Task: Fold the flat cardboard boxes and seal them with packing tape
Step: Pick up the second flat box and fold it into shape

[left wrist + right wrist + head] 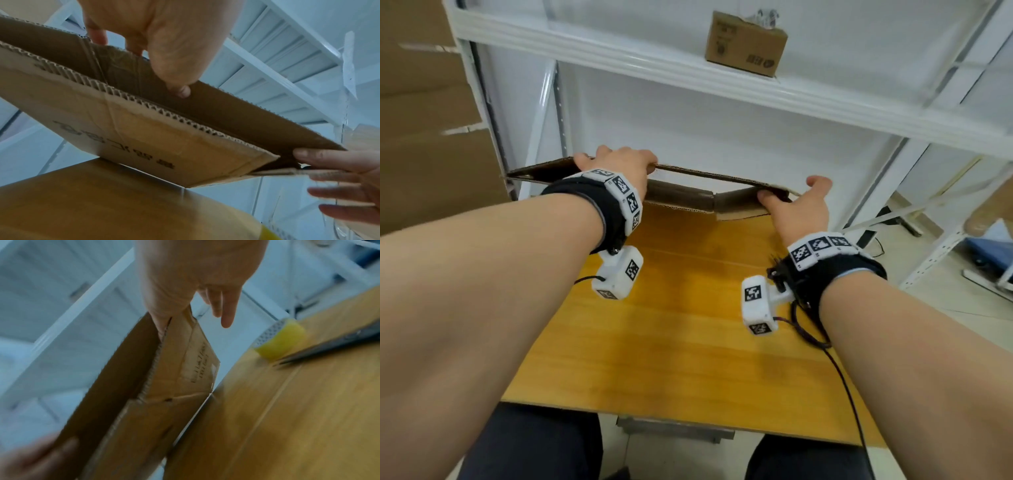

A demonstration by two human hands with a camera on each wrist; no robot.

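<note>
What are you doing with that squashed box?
A person is opening up a flat cardboard box at the far edge of a wooden table. The left hand grips the top edge of the far panel, and the right hand holds the other end, thumb inside. The box is only partly opened, with a gap between its two sides. No flaps are folded yet. A roll of yellow packing tape waits on the table.
</note>
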